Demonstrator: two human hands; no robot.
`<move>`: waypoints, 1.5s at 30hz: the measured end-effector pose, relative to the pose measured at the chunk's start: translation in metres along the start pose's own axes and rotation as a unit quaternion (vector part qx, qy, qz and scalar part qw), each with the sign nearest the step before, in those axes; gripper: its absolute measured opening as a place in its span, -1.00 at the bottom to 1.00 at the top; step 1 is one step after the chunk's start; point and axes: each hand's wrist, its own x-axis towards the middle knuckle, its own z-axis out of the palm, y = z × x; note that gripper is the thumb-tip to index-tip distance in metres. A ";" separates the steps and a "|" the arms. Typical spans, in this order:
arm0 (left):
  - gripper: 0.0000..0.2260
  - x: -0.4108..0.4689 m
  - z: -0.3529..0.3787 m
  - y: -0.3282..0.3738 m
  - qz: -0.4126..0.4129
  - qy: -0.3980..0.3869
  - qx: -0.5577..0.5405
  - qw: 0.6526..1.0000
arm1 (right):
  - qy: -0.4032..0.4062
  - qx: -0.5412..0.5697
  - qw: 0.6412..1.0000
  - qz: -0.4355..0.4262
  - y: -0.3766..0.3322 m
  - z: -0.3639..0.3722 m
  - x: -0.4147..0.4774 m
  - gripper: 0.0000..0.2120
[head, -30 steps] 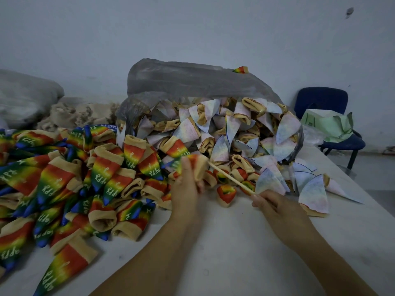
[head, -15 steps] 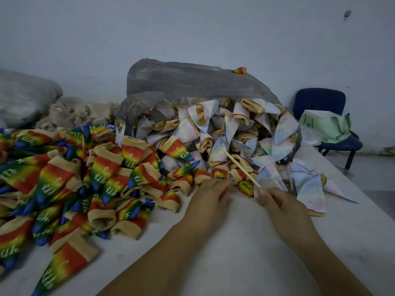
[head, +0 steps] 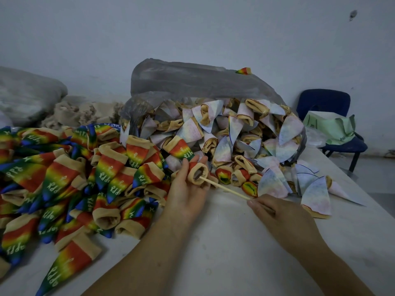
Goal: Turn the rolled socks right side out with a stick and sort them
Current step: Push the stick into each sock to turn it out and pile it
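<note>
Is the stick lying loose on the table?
No, the right hand pinches the stick, whose tip enters the sock held by the left hand.

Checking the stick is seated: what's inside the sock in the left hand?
The stick enters the sock through its tan cuff; its tip and depth are hidden by fabric.

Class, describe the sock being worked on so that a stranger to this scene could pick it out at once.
Start at the grey plastic bag spilling pale socks across the table. In front of its mouth, the left hand holds one rolled sock. It alone has the thin stick, held by the right hand, poked into its tan cuff opening.
</note>
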 end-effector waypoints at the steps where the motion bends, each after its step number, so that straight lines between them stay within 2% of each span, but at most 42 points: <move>1: -0.70 -0.001 0.000 -0.001 0.002 -0.004 0.007 1.000 | -0.005 -0.010 1.000 0.000 0.000 0.000 0.000 -0.45; 7: -0.72 -0.003 -0.002 -0.010 0.016 0.010 0.072 0.997 | -0.008 -0.045 0.999 0.004 -0.003 0.001 0.000 -0.60; 11: -0.71 -0.005 0.001 -0.012 0.013 0.024 0.081 0.996 | -0.017 -0.046 0.999 0.013 -0.005 0.004 -0.001 -0.62; 18: -0.63 -0.006 0.011 -0.025 0.073 0.068 0.127 0.987 | -0.006 -0.112 0.994 -0.001 -0.022 0.009 -0.007 -0.62; 20: -0.70 -0.007 0.014 -0.031 0.082 0.079 0.122 0.986 | 0.002 -0.118 0.993 -0.002 -0.031 0.013 -0.011 -0.64; 22: -0.80 -0.008 0.018 -0.036 0.086 0.079 0.102 0.988 | -0.001 -0.071 0.997 0.012 -0.036 0.020 -0.014 -0.62; 25: -0.93 -0.008 0.024 -0.038 0.067 0.046 0.069 0.994 | -0.037 0.089 0.993 0.061 -0.041 0.028 -0.015 -0.64; 27: -0.92 -0.006 0.024 -0.035 0.042 0.024 0.064 0.997 | -0.051 0.164 0.981 0.087 -0.042 0.030 -0.014 -0.67; 29: -0.88 -0.005 0.019 -0.032 0.032 -0.001 0.096 0.995 | -0.055 0.192 0.975 0.098 -0.042 0.030 -0.012 -0.68; 33: -0.74 -0.009 0.010 -0.032 0.068 -0.011 0.251 0.966 | -0.039 0.156 0.982 0.095 -0.035 0.024 -0.010 -0.67; 37: -0.57 -0.011 0.009 -0.036 0.137 0.039 0.419 0.897 | -0.033 0.094 0.994 0.055 -0.028 0.015 -0.009 -0.59; 39: -0.60 -0.012 0.010 -0.037 0.174 0.076 0.428 0.884 | -0.045 0.075 0.995 0.042 -0.026 0.013 -0.009 -0.59; 42: -0.62 -0.008 0.009 -0.034 0.192 0.149 0.401 0.883 | -0.057 0.044 0.997 0.032 -0.027 0.015 -0.012 -0.60; 45: -0.56 -0.008 0.010 -0.034 0.194 0.158 0.410 0.877 | -0.050 0.035 0.998 0.032 -0.029 0.017 -0.014 -0.59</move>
